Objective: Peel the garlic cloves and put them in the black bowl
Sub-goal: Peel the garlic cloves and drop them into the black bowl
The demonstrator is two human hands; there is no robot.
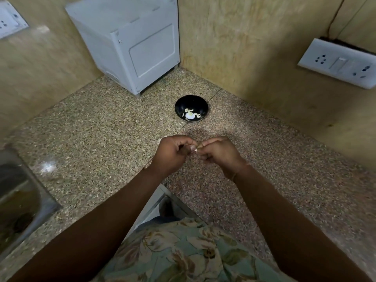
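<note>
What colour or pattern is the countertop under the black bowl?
The stone countertop is beige, densely speckled with brown and dark flecks; the head view shows it best.

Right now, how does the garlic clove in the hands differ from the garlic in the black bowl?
The garlic clove is pinched between left hand and right hand; the garlic pieces lie loose in the black bowl. The clove is mostly hidden; the pieces, several, show plainly. Both are pale.

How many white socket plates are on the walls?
2. One white plastic socket plate on the left wall, partly cropped; the other on the right wall. More may lie outside view.
</note>
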